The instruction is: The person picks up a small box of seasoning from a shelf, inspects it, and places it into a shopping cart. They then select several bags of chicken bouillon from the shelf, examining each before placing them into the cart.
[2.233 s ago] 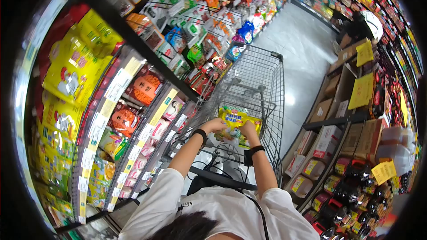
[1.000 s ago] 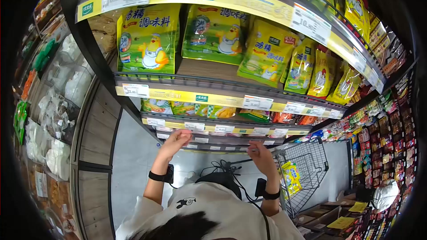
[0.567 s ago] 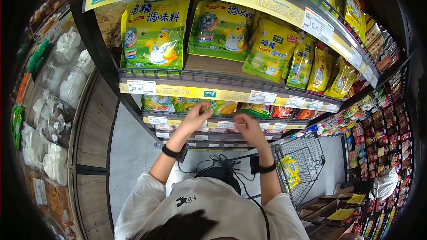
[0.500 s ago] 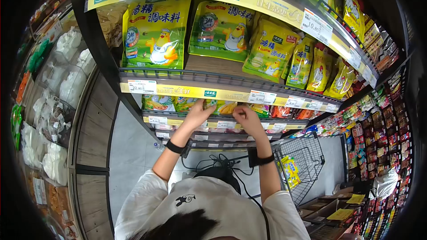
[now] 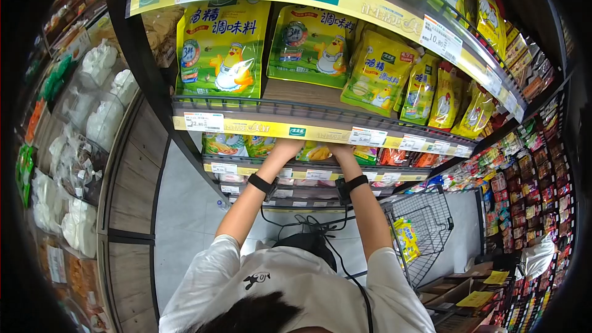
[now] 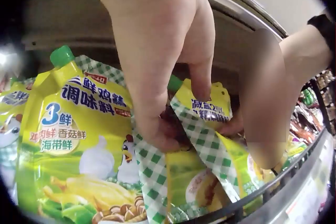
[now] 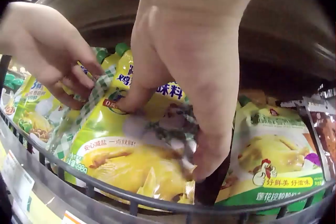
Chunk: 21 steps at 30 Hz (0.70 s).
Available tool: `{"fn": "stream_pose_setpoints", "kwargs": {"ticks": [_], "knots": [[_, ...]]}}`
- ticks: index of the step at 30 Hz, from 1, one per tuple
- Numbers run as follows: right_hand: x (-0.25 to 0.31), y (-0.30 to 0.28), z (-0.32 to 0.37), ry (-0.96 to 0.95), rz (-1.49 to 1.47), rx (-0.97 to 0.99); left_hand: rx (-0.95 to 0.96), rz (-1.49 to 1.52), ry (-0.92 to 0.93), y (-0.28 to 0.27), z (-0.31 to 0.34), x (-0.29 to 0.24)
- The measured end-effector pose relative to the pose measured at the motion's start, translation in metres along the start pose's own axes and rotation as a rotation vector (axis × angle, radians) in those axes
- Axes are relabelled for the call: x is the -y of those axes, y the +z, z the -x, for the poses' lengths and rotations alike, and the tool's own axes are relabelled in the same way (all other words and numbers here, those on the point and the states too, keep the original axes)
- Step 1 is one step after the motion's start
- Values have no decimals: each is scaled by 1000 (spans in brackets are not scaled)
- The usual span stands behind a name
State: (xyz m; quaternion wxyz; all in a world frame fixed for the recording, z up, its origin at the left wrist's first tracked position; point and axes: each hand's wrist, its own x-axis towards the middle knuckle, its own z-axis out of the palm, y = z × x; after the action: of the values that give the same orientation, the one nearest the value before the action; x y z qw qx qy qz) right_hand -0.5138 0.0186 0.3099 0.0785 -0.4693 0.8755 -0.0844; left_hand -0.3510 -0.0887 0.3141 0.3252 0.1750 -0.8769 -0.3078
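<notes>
Both hands reach under a shelf edge into a row of yellow chicken-seasoning pouches; in the head view, the fingers are hidden there. My left hand (image 6: 163,40) comes down with its fingers curled at the green-checked side of one seasoning pouch (image 7: 136,166), its thumb by the pouch's top. My right hand (image 7: 194,50) grips this pouch, thumb on its printed front and fingers round its right side. The pouch stands upright behind the wire rail. Left of it stands another seasoning pouch (image 6: 89,145) with a green cap.
A black wire rail (image 7: 168,208) fronts the pouches. A green-and-white packet (image 7: 273,155) stands to their right. Larger yellow bags (image 5: 222,55) fill the shelf above. A shopping cart (image 5: 431,209) with yellow packs (image 5: 405,240) is at the right. Cables (image 5: 314,222) hang in front of the person.
Earlier both hands were at the yellow pack in the cart. The person then turned to the shelf, and both hands moved forward from in front of it into the pouch row.
</notes>
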Motion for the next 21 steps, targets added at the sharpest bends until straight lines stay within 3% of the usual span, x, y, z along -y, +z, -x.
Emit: {"fn": "stream_pose_setpoints", "kwargs": {"ticks": [6,9,17,20,21], "knots": [[-2,10,-4,-5,-104,-16,23,-82,-18,13,-1,15],[-3,19,-2,-12,-189,-52,-89,-119,36,24,2,20],[-3,43,10,-34,-500,-205,18,-130,40,22,2,23],[-4,50,15,-30,-623,-290,-32,-69,64,16,5,15],[-10,63,8,-29,-626,-315,19,-47,-3,14,3,16]]}}
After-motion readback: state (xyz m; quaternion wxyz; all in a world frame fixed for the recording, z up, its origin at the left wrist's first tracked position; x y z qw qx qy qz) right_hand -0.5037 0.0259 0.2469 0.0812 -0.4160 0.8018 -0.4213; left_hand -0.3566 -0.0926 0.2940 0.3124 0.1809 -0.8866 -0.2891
